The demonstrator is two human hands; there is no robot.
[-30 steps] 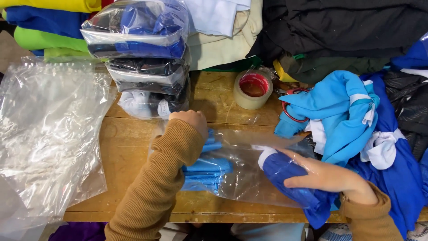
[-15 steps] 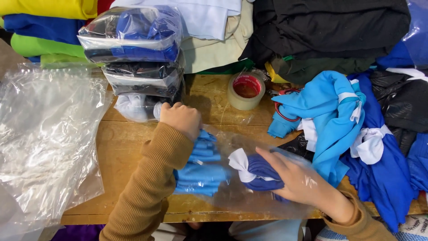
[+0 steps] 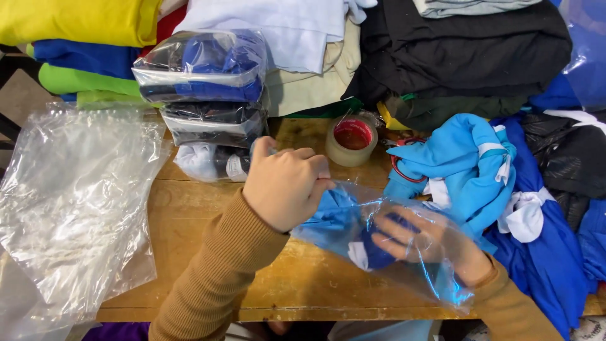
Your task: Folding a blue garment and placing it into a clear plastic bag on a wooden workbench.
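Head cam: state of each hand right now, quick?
Left hand: closed, gripping the edge of the clear plastic bag.
Right hand: inside that bag, fingers spread, pressing the folded dark blue garment; no closed grip.

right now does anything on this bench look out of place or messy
Yes. Red-handled scissors lie half buried under the loose light blue garment beside the tape roll, easy to miss. The bagged stack is neat. The left hand grips the clear bag; the right hand is inside it.

clear bag (image 3: pixel 404 252) in hands, bagged stack (image 3: pixel 205 101) behind
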